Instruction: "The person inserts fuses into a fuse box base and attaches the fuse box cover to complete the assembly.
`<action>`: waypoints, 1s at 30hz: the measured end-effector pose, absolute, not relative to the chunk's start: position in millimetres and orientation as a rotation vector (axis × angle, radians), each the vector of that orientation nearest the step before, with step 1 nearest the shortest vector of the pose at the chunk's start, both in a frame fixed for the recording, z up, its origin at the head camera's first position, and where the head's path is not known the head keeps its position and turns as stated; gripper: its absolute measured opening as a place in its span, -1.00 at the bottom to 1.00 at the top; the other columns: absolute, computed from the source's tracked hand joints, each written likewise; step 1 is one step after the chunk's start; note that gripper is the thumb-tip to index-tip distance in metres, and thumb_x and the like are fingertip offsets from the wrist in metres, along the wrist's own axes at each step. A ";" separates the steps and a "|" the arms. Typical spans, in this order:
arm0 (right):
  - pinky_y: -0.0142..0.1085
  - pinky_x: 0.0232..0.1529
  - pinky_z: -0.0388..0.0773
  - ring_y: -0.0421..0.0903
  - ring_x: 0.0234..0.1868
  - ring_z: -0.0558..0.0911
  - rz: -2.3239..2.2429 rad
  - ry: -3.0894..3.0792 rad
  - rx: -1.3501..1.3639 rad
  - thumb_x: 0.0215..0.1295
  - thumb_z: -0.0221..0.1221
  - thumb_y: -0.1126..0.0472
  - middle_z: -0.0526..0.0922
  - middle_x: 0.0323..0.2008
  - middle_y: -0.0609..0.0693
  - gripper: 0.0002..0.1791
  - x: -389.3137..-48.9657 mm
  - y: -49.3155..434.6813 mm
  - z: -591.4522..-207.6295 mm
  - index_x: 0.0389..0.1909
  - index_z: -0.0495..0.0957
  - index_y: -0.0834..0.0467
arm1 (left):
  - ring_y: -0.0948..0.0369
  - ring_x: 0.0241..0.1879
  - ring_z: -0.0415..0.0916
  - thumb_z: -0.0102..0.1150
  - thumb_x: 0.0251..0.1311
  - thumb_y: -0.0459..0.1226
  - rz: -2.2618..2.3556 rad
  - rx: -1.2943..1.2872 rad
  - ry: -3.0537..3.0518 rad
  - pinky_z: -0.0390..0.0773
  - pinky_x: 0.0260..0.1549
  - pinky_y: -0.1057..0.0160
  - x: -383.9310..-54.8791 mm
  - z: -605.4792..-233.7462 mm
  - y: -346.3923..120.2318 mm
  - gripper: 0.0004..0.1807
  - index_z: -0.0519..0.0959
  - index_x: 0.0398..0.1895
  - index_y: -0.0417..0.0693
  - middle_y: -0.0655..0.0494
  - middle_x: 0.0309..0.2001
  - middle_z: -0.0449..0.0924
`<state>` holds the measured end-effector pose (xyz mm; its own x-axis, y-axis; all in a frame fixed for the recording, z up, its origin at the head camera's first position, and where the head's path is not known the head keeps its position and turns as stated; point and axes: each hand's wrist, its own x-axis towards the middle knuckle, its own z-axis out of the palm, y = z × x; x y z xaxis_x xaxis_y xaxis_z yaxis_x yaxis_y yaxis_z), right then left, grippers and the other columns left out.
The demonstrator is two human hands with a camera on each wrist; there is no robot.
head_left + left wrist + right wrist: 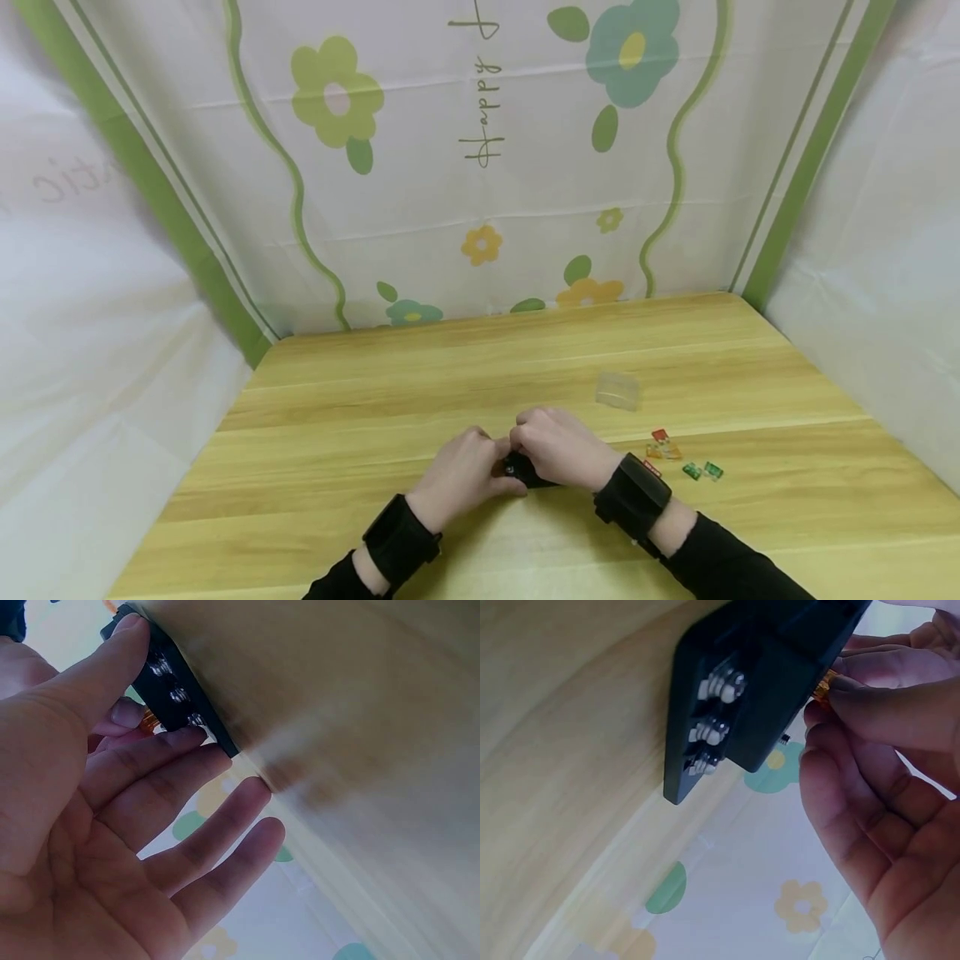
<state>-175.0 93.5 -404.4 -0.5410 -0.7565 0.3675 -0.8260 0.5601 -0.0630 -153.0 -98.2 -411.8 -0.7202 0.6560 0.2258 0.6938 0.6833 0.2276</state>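
Note:
A black fuse block (531, 473) with metal screw terminals stands on the wooden table, between the two hands. My left hand (461, 473) grips it at its ends, thumb at one and fingertips at the other; its ring and little fingers stretch out free in the left wrist view. In the right wrist view, my right hand (889, 742) pinches a small translucent orange blade fuse (823, 687) against the block's top face. Its fingertips cover most of the fuse, so how deep it sits cannot be seen.
Right of the hands lie several small blade fuses: red (660, 435), orange (664, 451) and green (692, 472). One more red piece (652, 468) shows partly behind the right wrist. A clear plastic cover (617, 392) lies farther back. Flowered cloth (420, 183) walls in the table.

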 end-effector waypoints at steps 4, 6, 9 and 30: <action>-0.45 -0.57 0.28 -0.29 -0.59 0.26 0.323 -2.491 1.308 0.07 0.41 0.36 0.30 -0.60 -0.20 -0.81 -174.6 93.5 -404.3 -0.56 0.61 0.08 | 0.35 -0.60 0.20 0.47 -0.01 0.05 -0.440 -1.114 -2.758 0.24 -0.48 0.37 -153.3 -412.1 -98.1 -0.64 0.55 -0.44 0.05 0.33 -0.70 0.10; -0.45 -0.57 0.28 -0.29 -0.59 0.26 0.318 -2.489 1.309 0.07 0.42 0.34 0.31 -0.60 -0.20 -0.81 -174.4 93.4 -404.4 -0.56 0.61 0.08 | 0.35 -0.59 0.20 0.47 -0.01 0.05 -0.440 -1.110 -2.761 0.24 -0.49 0.37 -153.4 -412.3 -98.1 -0.64 0.55 -0.44 0.05 0.33 -0.69 0.10; -0.45 -0.57 0.29 -0.29 -0.59 0.27 0.321 -2.496 1.302 0.08 0.41 0.36 0.31 -0.60 -0.20 -0.82 -174.6 93.5 -404.4 -0.56 0.61 0.08 | 0.34 -0.59 0.19 0.47 -0.01 0.06 -0.444 -1.103 -2.768 0.22 -0.50 0.37 -153.5 -412.6 -98.1 -0.63 0.53 -0.46 0.05 0.32 -0.69 0.08; -0.46 -0.51 0.39 -0.33 -0.54 0.37 0.448 -2.538 1.313 0.17 0.32 0.39 0.44 -0.54 -0.18 -0.86 -177.8 96.6 -404.2 -0.45 0.69 0.08 | 0.35 -0.57 0.24 0.44 0.02 0.08 -0.424 -1.108 -2.787 0.27 -0.48 0.37 -154.1 -412.0 -98.1 -0.64 0.55 -0.40 0.07 0.32 -0.68 0.17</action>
<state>-177.8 96.6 -404.2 -0.5635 -0.7461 0.3548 -0.8224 0.5472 -0.1556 -154.1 -98.1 -412.0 -0.7269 0.6552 0.2057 0.6868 0.6941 0.2158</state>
